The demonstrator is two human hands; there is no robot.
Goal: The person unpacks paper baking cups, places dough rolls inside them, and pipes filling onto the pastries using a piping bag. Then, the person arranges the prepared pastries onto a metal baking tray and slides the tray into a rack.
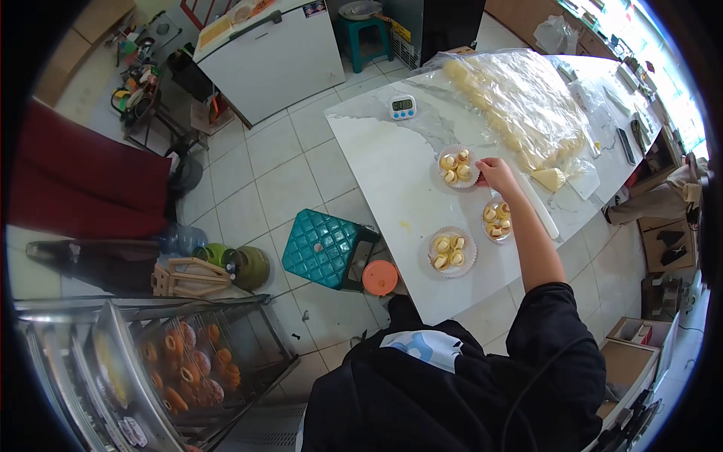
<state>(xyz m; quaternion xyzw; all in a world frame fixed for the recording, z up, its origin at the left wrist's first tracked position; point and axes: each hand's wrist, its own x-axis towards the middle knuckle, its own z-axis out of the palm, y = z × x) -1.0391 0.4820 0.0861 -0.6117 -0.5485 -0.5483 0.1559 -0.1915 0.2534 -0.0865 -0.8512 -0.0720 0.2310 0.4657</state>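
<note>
My right hand (493, 173) has its fingers pinched at the right edge of a white paper cup (458, 166) that holds several small rolled dough pieces. Just below that hand, partly behind my forearm, a second filled paper cup (497, 220) rests on the white marble table (399, 181). A third filled cup (453, 252) stands nearer the table's front edge. To the right of my forearm lies a long white bar-like tool (538, 207). My left hand does not show.
Plastic-covered dough (520, 105) spreads over the table's far part, beside a dough piece (550, 178) and a timer (402, 107). Left of the table stand a green stool (320, 247) and an orange-lidded container (379, 278). A rack with bread (188, 361) is lower left; a person's leg (651, 205) shows right.
</note>
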